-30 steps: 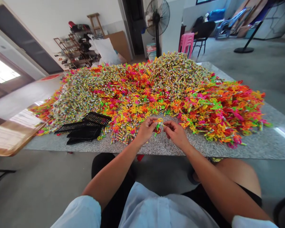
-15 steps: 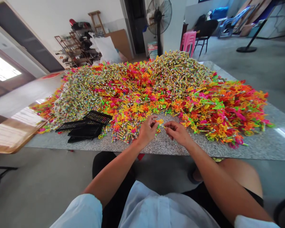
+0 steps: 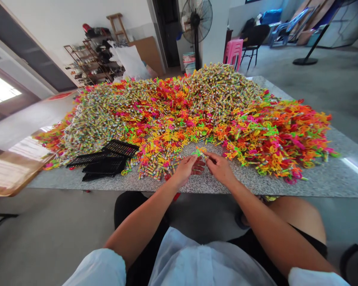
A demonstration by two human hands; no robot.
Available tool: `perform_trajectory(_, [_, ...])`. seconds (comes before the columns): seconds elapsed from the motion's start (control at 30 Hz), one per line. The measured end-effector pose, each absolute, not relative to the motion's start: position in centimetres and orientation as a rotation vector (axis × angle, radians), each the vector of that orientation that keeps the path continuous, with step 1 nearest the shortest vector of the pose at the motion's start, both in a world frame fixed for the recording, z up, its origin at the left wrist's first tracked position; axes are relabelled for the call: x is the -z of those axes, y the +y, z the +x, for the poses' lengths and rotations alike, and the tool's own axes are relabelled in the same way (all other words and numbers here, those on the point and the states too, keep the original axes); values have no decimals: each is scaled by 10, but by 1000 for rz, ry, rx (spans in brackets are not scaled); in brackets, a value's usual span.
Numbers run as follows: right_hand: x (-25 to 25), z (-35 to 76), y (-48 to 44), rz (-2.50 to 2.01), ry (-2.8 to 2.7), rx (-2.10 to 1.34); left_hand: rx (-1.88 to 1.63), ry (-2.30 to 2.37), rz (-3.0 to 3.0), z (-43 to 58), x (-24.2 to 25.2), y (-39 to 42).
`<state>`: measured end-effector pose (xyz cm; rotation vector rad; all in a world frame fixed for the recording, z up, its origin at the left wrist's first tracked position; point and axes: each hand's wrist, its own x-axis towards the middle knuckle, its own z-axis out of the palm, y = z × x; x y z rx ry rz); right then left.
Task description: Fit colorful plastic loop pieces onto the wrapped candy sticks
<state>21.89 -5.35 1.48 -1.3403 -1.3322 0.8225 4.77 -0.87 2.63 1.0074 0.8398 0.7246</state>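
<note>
Near the front edge of the speckled stone table, my left hand and my right hand are close together. Between their fingertips are small bright plastic pieces, green and orange, on what look like thin patterned tubes. My right thumb and index finger pinch one of these. The left thumb and index finger are closed at the green piece, while its other fingers reach toward my right hand. Exactly how the pieces join is too small to make out. A loose heap of tubes with coloured plastic tops lies just left of my hands.
Large piles of patterned tubes and coloured plastic-topped ones cover much of the table. Black slotted trays are stacked at the left front. Beyond stand a fan and pink stools.
My left hand has turned, its thumb now uppermost and its fingers lower. Green and orange pieces now show at the fingertips, where a yellow-orange one showed before. The view has shifted slightly.
</note>
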Motion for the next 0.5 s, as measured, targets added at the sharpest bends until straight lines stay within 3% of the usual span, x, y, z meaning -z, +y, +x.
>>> perform_trajectory(0.33, [-4, 222, -57, -1303, -1495, -796, -769, 895, 1159, 49, -15, -16])
perform_trajectory(0.5, [-6, 222, -52, -1414, -1557, -814, -602, 982, 1270, 38, -12, -12])
